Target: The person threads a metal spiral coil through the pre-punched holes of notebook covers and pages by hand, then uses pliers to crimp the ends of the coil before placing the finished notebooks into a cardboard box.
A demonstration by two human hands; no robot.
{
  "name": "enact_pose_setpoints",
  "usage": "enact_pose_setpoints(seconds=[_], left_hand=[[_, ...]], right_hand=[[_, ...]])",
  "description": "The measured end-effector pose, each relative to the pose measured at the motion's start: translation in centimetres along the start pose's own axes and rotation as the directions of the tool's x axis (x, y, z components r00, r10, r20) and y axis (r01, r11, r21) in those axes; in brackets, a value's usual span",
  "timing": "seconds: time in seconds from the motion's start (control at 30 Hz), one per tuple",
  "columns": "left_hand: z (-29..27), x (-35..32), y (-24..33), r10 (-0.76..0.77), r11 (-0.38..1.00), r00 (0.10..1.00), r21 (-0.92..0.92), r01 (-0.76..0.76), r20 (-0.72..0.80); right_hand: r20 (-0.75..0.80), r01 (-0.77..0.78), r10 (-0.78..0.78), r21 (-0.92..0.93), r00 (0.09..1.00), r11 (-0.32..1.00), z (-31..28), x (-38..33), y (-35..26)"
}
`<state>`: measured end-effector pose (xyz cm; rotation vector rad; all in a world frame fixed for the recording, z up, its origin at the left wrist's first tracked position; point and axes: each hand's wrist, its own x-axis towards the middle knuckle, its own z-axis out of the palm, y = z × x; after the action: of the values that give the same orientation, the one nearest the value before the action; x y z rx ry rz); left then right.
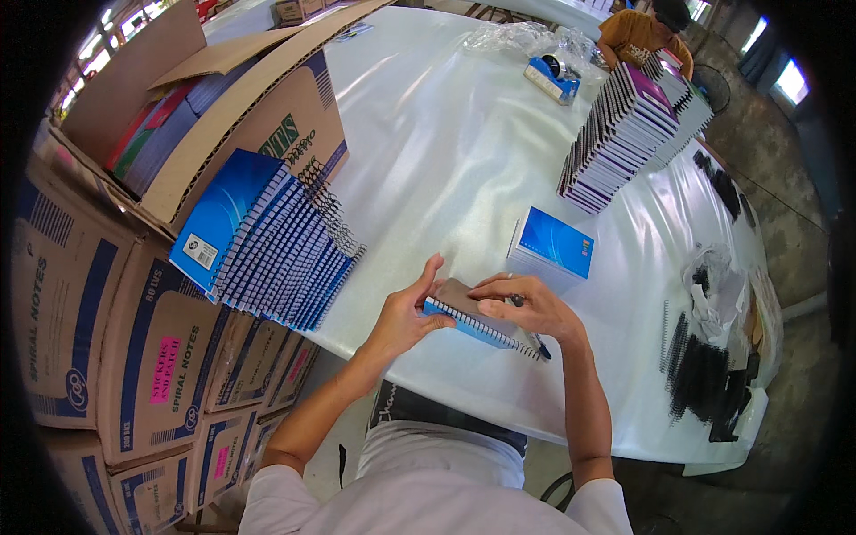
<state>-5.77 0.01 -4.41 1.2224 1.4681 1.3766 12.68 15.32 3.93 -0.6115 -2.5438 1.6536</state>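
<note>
A small spiral notebook (473, 323) with a grey-brown back cover and a blue lower side lies at the table's near edge. Its black coil runs along the side facing me. My left hand (407, 310) grips the notebook's left end, thumb raised. Across the cover's right part rests my right hand (533, 305), fingers curled around a dark pen-like tool (541, 346), whose end reaches down by the coil's right end. Part of the tool is hidden by the fingers. Just beyond stands a short stack of blue-covered pads (555, 245).
Blue spiral notebooks (285, 245) are piled at left, beside an open carton (303, 116) and stacked cartons (152, 357). A tall purple notebook stack (620, 138), a tape dispenser (553, 80) and a co-worker (637, 40) are far right. Black coils (700, 366) lie at right.
</note>
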Motion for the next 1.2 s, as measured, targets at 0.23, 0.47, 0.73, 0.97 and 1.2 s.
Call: enact_pose_setpoints(seconds=[0.23,0.47,0.73,0.97,1.2], left_hand=[[-0.2,0.5,0.4,-0.067,0.998,0.997,-0.013,0.067,0.044],[-0.3,0.6,-0.2,0.006,0.999,0.994,0.03,-0.01,0.111],[-1.1,0.7,1.5,-0.06,0.988,0.986,-0.131,0.08,0.153],[1.0,-0.4,1.7,0.2,0.839,0.977,0.501,-0.212,0.077],[1.7,-1.3,1.5,0.251,0.731,0.968,0.654,-0.195,0.008]], right_hand=[[0.053,0.016,-0.022,0.105,0.998,0.994,-0.7,-0.6,-0.2],[-0.004,0.075,-0.075,0.014,0.997,0.997,0.0,0.0,-0.8],[-0.588,-0.347,0.11,-0.308,0.802,0.886,-3.3,-15.1,2.0],[-0.672,-0.385,-0.179,-0.599,0.719,0.702,3.4,-11.8,4.7],[-0.63,-0.326,-0.279,-0.67,0.725,0.667,7.4,-6.3,6.7]])
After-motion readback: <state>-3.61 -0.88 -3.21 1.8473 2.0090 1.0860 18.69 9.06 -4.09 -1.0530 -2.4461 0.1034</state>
